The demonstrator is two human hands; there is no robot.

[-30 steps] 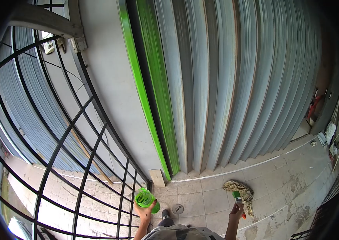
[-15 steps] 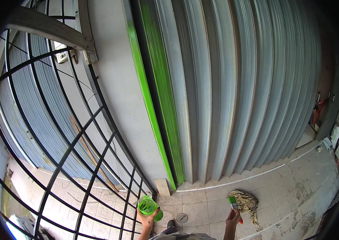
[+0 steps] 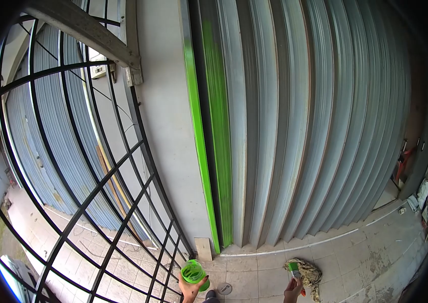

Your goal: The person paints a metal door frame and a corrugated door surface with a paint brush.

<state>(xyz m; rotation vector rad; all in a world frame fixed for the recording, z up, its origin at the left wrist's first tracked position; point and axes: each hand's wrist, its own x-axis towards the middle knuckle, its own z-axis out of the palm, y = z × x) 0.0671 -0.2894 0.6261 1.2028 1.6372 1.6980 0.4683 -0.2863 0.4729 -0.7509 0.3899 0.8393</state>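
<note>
Two hands sit at six o'clock, low in view: the left hand (image 3: 189,290) is wrapped around a green paint cup (image 3: 194,273), the right hand (image 3: 292,291) is closed on a paintbrush (image 3: 294,270) with green bristles. Just beyond at five o'clock lies a rag (image 3: 310,273) on the tiled floor (image 3: 259,267). Farther, toward twelve o'clock, the folding shutter (image 3: 295,126) shows a green-painted strip (image 3: 219,126); a black grille (image 3: 98,202) stands at nine o'clock.

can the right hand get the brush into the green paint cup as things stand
Probably yes: the right hand holds the brush, the left hand holds the paint cup open-topped, and only bare floor shows between them.
</note>
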